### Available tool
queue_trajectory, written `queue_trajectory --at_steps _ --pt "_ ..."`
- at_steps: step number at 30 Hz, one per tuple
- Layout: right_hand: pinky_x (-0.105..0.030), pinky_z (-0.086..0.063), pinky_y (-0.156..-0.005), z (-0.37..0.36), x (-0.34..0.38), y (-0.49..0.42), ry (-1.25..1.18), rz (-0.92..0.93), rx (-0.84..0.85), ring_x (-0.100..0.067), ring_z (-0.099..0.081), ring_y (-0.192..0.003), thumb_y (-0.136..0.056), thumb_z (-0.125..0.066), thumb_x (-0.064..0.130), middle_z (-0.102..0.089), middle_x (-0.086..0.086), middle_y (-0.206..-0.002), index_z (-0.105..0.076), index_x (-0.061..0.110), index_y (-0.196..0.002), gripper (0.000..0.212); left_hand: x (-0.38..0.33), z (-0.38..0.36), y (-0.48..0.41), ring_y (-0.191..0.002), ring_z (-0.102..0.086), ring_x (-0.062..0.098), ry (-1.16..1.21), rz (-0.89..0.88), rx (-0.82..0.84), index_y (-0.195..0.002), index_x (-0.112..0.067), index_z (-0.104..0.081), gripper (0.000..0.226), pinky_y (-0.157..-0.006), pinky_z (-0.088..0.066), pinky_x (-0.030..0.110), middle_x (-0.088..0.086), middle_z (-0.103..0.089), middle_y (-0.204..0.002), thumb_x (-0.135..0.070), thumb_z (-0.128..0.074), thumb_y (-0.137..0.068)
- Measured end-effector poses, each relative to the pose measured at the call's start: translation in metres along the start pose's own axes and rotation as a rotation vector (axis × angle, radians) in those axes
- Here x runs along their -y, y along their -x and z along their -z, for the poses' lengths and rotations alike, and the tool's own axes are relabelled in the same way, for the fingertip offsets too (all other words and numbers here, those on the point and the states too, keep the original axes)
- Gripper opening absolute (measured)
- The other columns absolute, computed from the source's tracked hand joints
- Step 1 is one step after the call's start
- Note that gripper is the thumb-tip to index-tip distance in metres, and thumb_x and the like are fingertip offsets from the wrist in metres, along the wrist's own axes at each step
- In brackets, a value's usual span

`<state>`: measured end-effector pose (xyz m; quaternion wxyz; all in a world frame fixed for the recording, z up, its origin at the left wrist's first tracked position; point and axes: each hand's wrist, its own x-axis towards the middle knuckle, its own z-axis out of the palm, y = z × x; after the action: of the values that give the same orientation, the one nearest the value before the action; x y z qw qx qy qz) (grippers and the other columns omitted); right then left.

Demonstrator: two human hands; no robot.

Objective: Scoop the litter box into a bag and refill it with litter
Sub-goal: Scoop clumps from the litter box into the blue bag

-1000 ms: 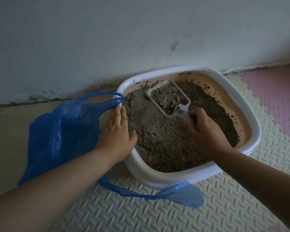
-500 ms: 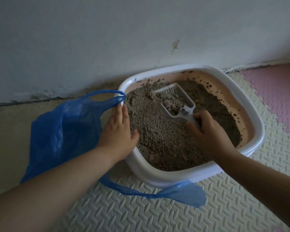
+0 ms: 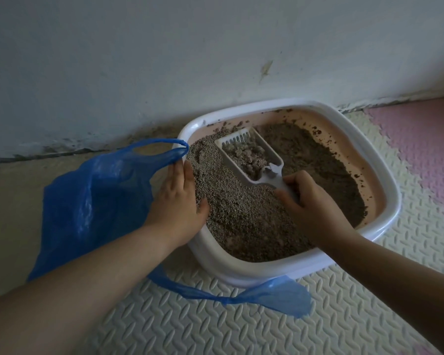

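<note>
- A white slotted plastic scoop [image 3: 251, 152] is being held by its handle in the right hand [image 3: 310, 201], with the fingers [image 3: 292, 180] curled tight round it.
- A pale clump [image 3: 249, 156] is being carried in the scoop, over the grey granular litter [image 3: 241, 213], in the far-left part of the white-rimmed, pink-lined litter box [image 3: 385, 190].
- The left hand [image 3: 177, 201] is being rested flat on the box's left rim. Its fingers [image 3: 176, 172] are straight and nothing is being gripped; the thumb is touching litter.
- A thin blue plastic bag [image 3: 95, 196] is lying just beside the box on the left. One handle loop is draped at the rim past the fingertips, and another part is trapped under the box front on the cream foam floor mat [image 3: 190, 329].
- Judged step: the sifted clump is being readied for transfer to the bag.
- Risks:
  - The bag mouth is not being held open and looks slack, so the load could be getting dumped on the floor or the outside of the bag.
  - Tilting the scoop while the rim is being crossed could spill the clump.
  - The thin film could be snagged by the scoop edge.
</note>
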<state>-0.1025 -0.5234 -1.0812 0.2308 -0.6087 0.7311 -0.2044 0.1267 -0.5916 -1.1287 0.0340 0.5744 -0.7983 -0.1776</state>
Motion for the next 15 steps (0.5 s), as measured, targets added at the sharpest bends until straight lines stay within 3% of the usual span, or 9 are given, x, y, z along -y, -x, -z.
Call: queue_trajectory --at_steps 15 --pt "-0.031 -0.038 -0.052 0.0023 0.0080 -0.0002 -0.021 -0.067 -0.011 -0.011 -0.047 -0.057 -0.096 -0.051 0.031 -0.053 0.003 -0.072 -0.047 0.018 -0.105 0.017 0.0003 0.0007 0.0002 -0.146 0.012 0.024 0.017 -0.003 0.008 -0.150 -0.007 0.011 0.083 -0.117 -0.004 0.034 0.012 0.022 -0.156 -0.046 -0.038 -0.096"
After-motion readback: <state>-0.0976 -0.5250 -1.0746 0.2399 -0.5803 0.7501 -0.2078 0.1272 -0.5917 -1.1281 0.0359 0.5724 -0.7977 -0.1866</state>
